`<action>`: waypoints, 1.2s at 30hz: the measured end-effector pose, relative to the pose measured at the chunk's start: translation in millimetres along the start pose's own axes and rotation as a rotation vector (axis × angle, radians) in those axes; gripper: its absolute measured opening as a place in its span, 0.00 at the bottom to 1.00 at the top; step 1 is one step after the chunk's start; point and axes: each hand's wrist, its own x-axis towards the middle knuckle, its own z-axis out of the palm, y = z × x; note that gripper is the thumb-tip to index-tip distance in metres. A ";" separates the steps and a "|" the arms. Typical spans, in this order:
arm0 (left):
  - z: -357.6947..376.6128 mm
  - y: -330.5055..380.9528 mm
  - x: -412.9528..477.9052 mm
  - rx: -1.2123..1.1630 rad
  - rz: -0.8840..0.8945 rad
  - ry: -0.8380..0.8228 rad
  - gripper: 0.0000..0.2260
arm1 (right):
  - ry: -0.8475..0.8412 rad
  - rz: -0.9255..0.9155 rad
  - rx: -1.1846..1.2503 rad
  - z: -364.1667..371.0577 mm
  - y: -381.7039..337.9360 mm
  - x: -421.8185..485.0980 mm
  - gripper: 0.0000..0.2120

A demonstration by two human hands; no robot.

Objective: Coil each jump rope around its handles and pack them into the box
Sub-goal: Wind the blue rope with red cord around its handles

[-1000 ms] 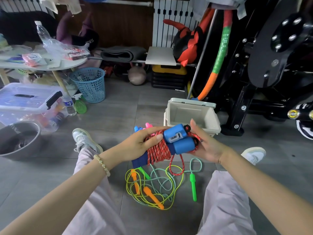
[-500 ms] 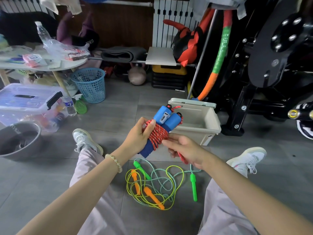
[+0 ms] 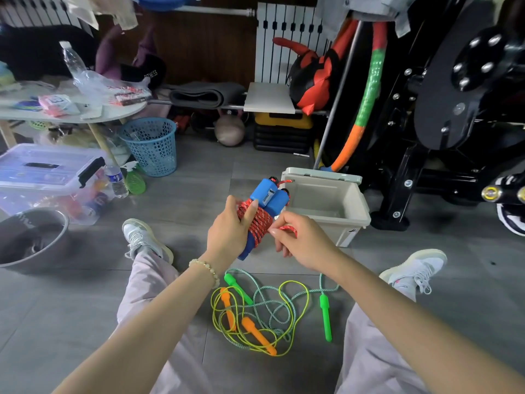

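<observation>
My left hand (image 3: 230, 231) grips a pair of blue jump-rope handles (image 3: 268, 196) with red rope (image 3: 257, 223) coiled round them, tilted up toward the box. My right hand (image 3: 301, 240) pinches the loose end of the red rope just right of the coil. The beige open box (image 3: 355, 207) stands on the floor right behind the bundle. On the floor between my legs lie a green-handled rope (image 3: 325, 315) and an orange-handled rope (image 3: 255, 334) with yellow cord, tangled together.
A blue mesh bin (image 3: 152, 145), a clear lidded storage tub (image 3: 48, 177) and a metal bowl (image 3: 31, 237) stand at the left. Black gym equipment (image 3: 454, 109) fills the right. My shoes (image 3: 142, 240) rest on the grey tiles on either side.
The blue-handled bundle turned from lying crosswise to pointing up toward the box. My right hand left the handle ends and now pinches the red rope end by the coil.
</observation>
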 end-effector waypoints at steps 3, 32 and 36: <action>-6.4 1.8 5.5 -0.144 -0.037 0.035 0.16 | -0.062 -0.063 0.000 -5.9 -8.3 -3.8 0.11; -27.2 26.5 -24.0 -0.550 0.303 -0.303 0.06 | 0.271 -0.252 0.174 -15.3 -14.8 2.2 0.03; -33.4 27.4 -23.9 -0.516 0.241 -0.317 0.05 | 0.232 -0.174 0.332 -13.8 -16.2 0.8 0.05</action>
